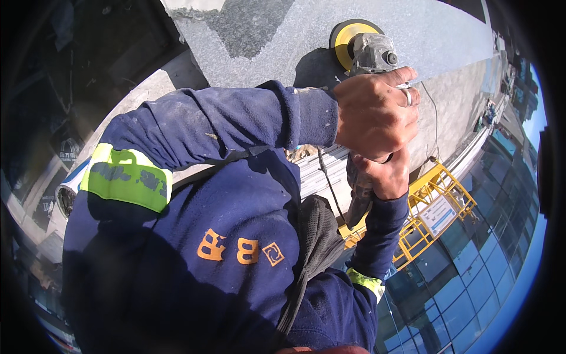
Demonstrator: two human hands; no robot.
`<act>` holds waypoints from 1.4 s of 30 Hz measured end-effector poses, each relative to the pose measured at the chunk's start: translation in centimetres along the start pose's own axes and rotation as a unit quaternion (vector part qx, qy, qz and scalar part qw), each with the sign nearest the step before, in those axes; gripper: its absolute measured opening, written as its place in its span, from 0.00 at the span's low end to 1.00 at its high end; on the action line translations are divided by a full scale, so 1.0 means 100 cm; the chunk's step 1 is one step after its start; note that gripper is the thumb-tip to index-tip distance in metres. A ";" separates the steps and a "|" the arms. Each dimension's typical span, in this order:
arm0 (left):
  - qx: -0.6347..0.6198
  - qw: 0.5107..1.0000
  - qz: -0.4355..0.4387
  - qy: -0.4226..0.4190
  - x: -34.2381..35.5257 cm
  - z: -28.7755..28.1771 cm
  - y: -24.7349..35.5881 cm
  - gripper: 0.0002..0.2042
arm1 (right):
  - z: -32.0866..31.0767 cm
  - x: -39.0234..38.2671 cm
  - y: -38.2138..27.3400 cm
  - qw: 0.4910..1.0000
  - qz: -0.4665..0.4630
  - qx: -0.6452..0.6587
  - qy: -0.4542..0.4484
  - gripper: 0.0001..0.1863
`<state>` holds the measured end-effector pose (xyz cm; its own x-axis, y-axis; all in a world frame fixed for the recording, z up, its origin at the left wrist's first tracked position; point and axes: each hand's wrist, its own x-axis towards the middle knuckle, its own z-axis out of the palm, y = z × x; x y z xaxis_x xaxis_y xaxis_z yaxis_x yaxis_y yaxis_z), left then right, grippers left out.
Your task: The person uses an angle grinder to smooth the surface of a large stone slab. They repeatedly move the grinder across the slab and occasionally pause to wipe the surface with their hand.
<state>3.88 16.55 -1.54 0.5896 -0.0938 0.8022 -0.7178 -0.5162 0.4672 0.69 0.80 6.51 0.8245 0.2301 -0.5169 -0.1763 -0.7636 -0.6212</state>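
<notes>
An angle grinder (375, 48) with a yellow backing disc (349, 41), dark at its rim, is at the far edge of a grey stone slab (312, 26). The disc lies on or close against the slab; whether it spins I cannot tell. My left hand (377, 112), a ring on one finger, is wrapped round the grinder just behind its head. Nearer to me, my right hand (387, 174) grips the body of the same grinder, its fingers partly hidden under the left hand. The tool's dark rear end (358, 206) sticks out below the right hand.
A darker patch (247, 26) marks the slab's left part. A thin cable (435, 112) hangs over the concrete beside it. Right of my arm is a yellow metal frame (433, 203) with a white sign. Below it spreads a glass facade (466, 265). A dark strap (312, 242) crosses my jacket.
</notes>
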 end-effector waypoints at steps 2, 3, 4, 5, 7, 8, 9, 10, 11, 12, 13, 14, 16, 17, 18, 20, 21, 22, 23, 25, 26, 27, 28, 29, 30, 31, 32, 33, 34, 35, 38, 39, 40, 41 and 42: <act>-0.004 1.000 -0.004 0.002 0.001 -0.002 0.000 0.09 | -0.001 -0.001 -0.001 1.000 0.011 -0.003 -0.005 0.36; -0.006 1.000 -0.011 -0.002 -0.001 -0.004 0.002 0.09 | -0.001 -0.002 -0.001 1.000 0.014 -0.007 -0.017 0.36; -0.010 1.000 -0.019 -0.016 -0.003 -0.008 0.004 0.09 | 0.000 -0.003 -0.001 1.000 0.009 -0.011 -0.025 0.36; -0.003 1.000 -0.020 -0.018 -0.007 -0.012 0.007 0.09 | 0.001 -0.003 -0.001 0.999 0.021 -0.008 -0.045 0.36; 0.012 0.999 -0.022 -0.028 -0.011 -0.017 0.010 0.09 | 0.003 -0.004 -0.001 0.997 0.025 -0.002 -0.076 0.36; 0.005 0.999 -0.023 -0.040 -0.011 -0.017 0.010 0.09 | 0.003 -0.004 -0.001 0.997 0.026 0.002 -0.071 0.36; 0.001 0.999 -0.023 -0.039 -0.011 -0.016 0.009 0.09 | 0.003 -0.003 -0.001 0.997 0.026 0.005 -0.066 0.36; -0.002 0.999 -0.022 -0.038 -0.009 -0.013 0.007 0.09 | 0.003 -0.002 -0.001 0.998 0.025 0.007 -0.062 0.36; -0.011 0.999 -0.019 -0.032 -0.006 -0.010 0.004 0.09 | 0.003 -0.002 -0.001 0.999 0.021 0.018 -0.041 0.36; -0.009 1.000 -0.013 -0.022 -0.003 -0.006 0.001 0.09 | 0.003 -0.001 -0.001 0.999 0.016 0.028 -0.020 0.36; -0.011 1.000 -0.007 -0.014 0.000 -0.003 -0.001 0.09 | 0.002 -0.001 -0.001 0.999 0.004 0.033 -0.001 0.36; -0.013 1.000 0.000 -0.007 0.001 -0.002 -0.001 0.09 | 0.002 -0.001 -0.001 0.999 0.010 0.030 0.001 0.36; -0.018 1.000 -0.008 -0.012 0.000 -0.003 0.000 0.09 | 0.003 -0.002 -0.001 1.000 -0.004 0.012 0.002 0.36; -0.014 1.000 -0.015 -0.015 -0.002 -0.006 0.003 0.09 | 0.003 -0.003 -0.001 1.000 0.012 0.012 -0.018 0.36; -0.012 0.999 -0.024 -0.022 -0.006 -0.009 0.006 0.10 | 0.004 -0.004 -0.001 0.999 0.018 0.008 -0.040 0.36; 0.009 0.999 -0.028 -0.029 -0.012 -0.014 0.011 0.10 | 0.005 -0.006 -0.001 0.998 0.024 0.008 -0.066 0.37; 0.016 0.999 -0.025 -0.028 -0.013 -0.015 0.012 0.10 | 0.005 -0.006 -0.001 0.997 0.025 0.010 -0.071 0.37; 0.023 0.999 -0.019 -0.021 -0.014 -0.015 0.011 0.09 | 0.005 -0.006 -0.001 0.997 0.026 0.012 -0.077 0.37; 0.002 0.999 -0.025 -0.025 -0.013 -0.014 0.010 0.09 | 0.006 -0.005 -0.001 0.998 0.025 -0.001 -0.061 0.38; -0.011 1.000 -0.015 -0.017 -0.008 -0.009 0.004 0.09 | 0.005 -0.004 -0.002 0.999 0.024 0.005 -0.033 0.38; -0.018 1.000 -0.010 -0.009 -0.005 -0.006 0.002 0.08 | 0.004 -0.004 -0.003 1.000 0.017 0.005 -0.016 0.38; -0.018 1.000 -0.012 -0.010 -0.003 -0.006 0.001 0.08 | 0.004 -0.003 -0.003 1.000 0.000 -0.013 -0.005 0.37; -0.014 1.000 -0.013 0.000 -0.003 -0.006 0.000 0.08 | 0.003 -0.003 -0.003 1.000 0.019 -0.001 -0.017 0.37; -0.011 1.000 -0.012 -0.001 -0.003 -0.007 0.001 0.08 | 0.003 -0.002 -0.003 0.999 0.030 0.007 -0.029 0.36; -0.008 1.000 -0.013 -0.003 -0.005 -0.008 0.002 0.08 | 0.004 -0.002 -0.003 0.998 0.041 0.014 -0.042 0.36; -0.005 1.000 -0.018 -0.023 -0.009 -0.012 0.005 0.08 | 0.004 -0.003 -0.002 0.997 0.039 0.013 -0.058 0.36; -0.002 0.999 -0.024 -0.044 -0.014 -0.016 0.009 0.08 | 0.005 -0.003 -0.002 0.996 0.038 0.013 -0.074 0.36; 0.000 0.997 -0.030 -0.065 -0.016 -0.018 0.011 0.08 | 0.005 -0.004 -0.002 0.995 0.041 0.007 -0.092 0.36; 0.004 0.998 -0.027 -0.056 -0.017 -0.017 0.011 0.08 | 0.006 -0.004 -0.001 0.996 0.030 0.012 -0.082 0.36; 0.008 0.999 -0.024 -0.047 -0.018 -0.017 0.010 0.08 | 0.007 -0.004 -0.001 0.997 0.022 0.013 -0.075 0.36; -0.004 0.999 -0.016 -0.029 -0.013 -0.010 0.004 0.09 | 0.009 -0.004 -0.003 0.998 0.029 0.033 -0.037 0.36; -0.019 0.999 -0.017 -0.020 -0.011 -0.008 0.002 0.09 | 0.009 -0.004 -0.003 0.998 0.037 0.043 -0.020 0.36; -0.036 0.999 -0.017 -0.022 -0.009 -0.007 0.001 0.09 | 0.010 -0.004 -0.004 0.999 0.025 0.021 -0.005 0.34; -0.029 0.999 -0.014 -0.023 -0.009 -0.008 0.001 0.09 | 0.010 -0.004 -0.005 1.000 0.013 0.000 0.011 0.32; -0.021 0.999 -0.016 -0.023 -0.009 -0.009 0.002 0.09 | 0.010 -0.005 -0.005 0.999 0.001 -0.021 0.027 0.30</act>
<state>2.94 17.28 -1.83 0.6287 -0.1171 0.7688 -0.7120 -0.4843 0.5085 -0.16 1.66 6.51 0.8525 0.1969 -0.4843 -0.1553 -0.7891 -0.5943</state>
